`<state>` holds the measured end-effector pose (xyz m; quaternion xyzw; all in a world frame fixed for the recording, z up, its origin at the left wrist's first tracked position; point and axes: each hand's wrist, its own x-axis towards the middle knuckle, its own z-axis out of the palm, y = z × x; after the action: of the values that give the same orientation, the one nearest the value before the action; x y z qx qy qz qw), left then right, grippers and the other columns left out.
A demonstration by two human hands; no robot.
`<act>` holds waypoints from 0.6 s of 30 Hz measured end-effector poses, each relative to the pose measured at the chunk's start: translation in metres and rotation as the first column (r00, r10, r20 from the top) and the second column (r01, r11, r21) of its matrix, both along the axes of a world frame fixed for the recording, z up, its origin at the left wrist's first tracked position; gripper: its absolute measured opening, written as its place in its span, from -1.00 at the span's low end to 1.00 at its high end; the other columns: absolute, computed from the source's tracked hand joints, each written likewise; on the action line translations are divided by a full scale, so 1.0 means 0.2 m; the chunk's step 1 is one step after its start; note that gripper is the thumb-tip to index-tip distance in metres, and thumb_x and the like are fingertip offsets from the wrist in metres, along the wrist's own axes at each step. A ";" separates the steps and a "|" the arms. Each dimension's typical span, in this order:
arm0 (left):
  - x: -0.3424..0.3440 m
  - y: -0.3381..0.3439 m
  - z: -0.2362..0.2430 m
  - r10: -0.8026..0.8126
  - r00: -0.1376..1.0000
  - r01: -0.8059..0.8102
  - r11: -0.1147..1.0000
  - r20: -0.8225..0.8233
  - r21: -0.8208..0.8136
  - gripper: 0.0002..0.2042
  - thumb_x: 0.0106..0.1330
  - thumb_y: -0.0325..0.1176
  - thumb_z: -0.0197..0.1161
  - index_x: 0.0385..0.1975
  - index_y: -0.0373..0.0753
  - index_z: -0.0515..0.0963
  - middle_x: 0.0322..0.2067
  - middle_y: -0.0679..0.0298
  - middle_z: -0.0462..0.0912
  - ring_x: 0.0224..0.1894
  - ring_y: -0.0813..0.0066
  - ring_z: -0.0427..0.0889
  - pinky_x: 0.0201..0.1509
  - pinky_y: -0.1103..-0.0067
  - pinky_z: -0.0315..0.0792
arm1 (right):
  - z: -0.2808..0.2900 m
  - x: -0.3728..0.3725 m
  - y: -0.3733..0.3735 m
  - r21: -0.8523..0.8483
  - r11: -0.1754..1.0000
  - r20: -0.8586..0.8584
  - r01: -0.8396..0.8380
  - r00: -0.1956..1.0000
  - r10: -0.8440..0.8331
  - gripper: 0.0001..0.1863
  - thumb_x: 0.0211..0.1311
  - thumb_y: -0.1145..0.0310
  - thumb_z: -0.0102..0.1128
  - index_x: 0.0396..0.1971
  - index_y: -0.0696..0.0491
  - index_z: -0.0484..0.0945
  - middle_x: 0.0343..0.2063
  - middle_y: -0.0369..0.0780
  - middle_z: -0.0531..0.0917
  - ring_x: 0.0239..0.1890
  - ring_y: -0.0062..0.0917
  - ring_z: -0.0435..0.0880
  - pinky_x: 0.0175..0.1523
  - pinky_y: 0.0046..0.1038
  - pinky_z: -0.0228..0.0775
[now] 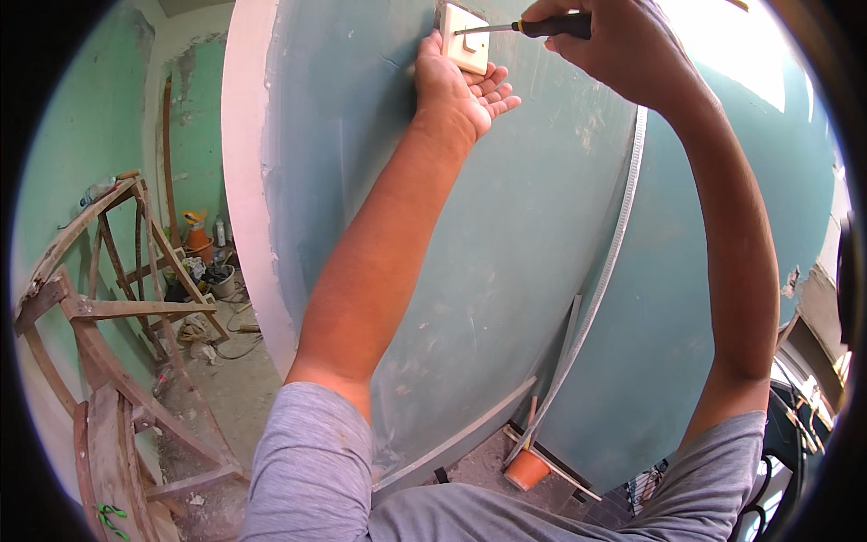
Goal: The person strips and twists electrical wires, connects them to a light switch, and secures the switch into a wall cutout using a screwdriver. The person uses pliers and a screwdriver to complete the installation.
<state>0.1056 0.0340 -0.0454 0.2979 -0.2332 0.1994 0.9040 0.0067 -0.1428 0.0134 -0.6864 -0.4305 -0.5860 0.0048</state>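
A cream square light switch (466,56) sits on the blue-green wall (506,235) at the top of the view. My left hand (454,93) cups it from below, the thumb along its left edge and the curled fingers by its lower right. From the right, my right hand (623,52) grips the dark handle of a screwdriver (568,26). The screwdriver lies nearly level, and its metal tip meets the left part of the switch face. Whether the tip sits in a screw is too small to tell.
Wooden trestles (117,334) stand at the left, beyond the pale wall edge (248,154). Buckets and clutter (212,266) lie behind them. A long perforated strip (623,212) leans on the wall at right. An orange bucket (526,471) stands on the floor below.
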 end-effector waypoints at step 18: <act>0.00 0.01 0.00 0.008 1.000 -0.007 0.997 -0.004 0.076 -0.18 0.51 0.28 -0.20 0.50 -0.34 0.14 0.19 -0.08 0.39 0.34 -0.01 0.37 0.51 -0.15 0.15 | -0.01 0.08 0.16 0.195 0.900 0.225 0.389 0.875 -0.428 -0.77 0.21 0.30 0.35 -0.27 0.14 0.80 -0.27 -0.11 0.77 -0.11 -0.30 0.72 0.04 -0.22 0.54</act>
<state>0.1047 0.0362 -0.0457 0.3334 -0.2374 0.1930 0.8917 0.0230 -0.1110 0.0120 -0.6761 -0.2288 -0.6888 -0.1267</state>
